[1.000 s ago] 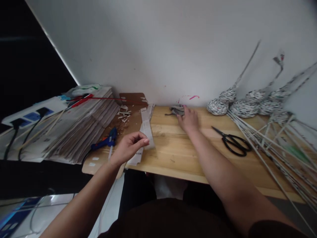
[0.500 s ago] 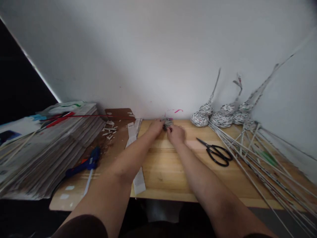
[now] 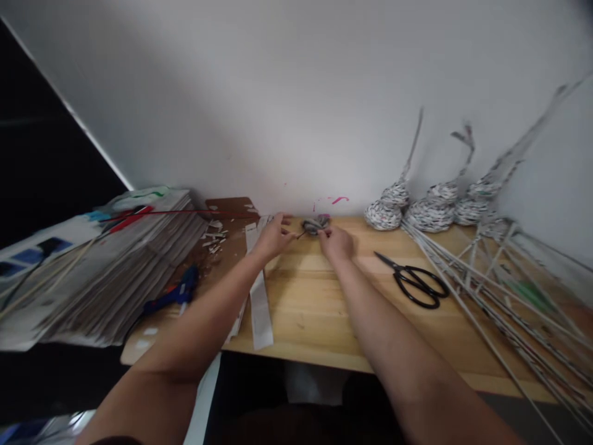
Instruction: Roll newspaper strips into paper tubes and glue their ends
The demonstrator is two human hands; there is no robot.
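Observation:
A small grey coiled bundle (image 3: pixel 315 224), blurred, lies at the back of the wooden table by the wall; its material is unclear. My right hand (image 3: pixel 336 243) is closed at its right front edge, thumb and fingertips pinching it. To the left of the bundle, my left hand (image 3: pixel 274 237) pinches the end of a thin dark strand (image 3: pixel 301 235) that runs toward the bundle, with other fingers raised. Beneath and beside the left wrist lie flat newspaper strips (image 3: pixel 262 312). Black-handled scissors (image 3: pixel 417 284) rest to the right of my right forearm.
Woven paper gourd shapes (image 3: pixel 384 209) stand along the wall at right, with long paper sticks (image 3: pixel 491 309) fanning over the table's right side. At left are a tall newspaper stack (image 3: pixel 152 272), a blue glue gun (image 3: pixel 173 293) and paper scraps (image 3: pixel 215 236) on brown board.
My left hand has drawn away leftward from the bundle, with a thin strand now showing between them. My right hand stays at the bundle. The camera view has shifted slightly.

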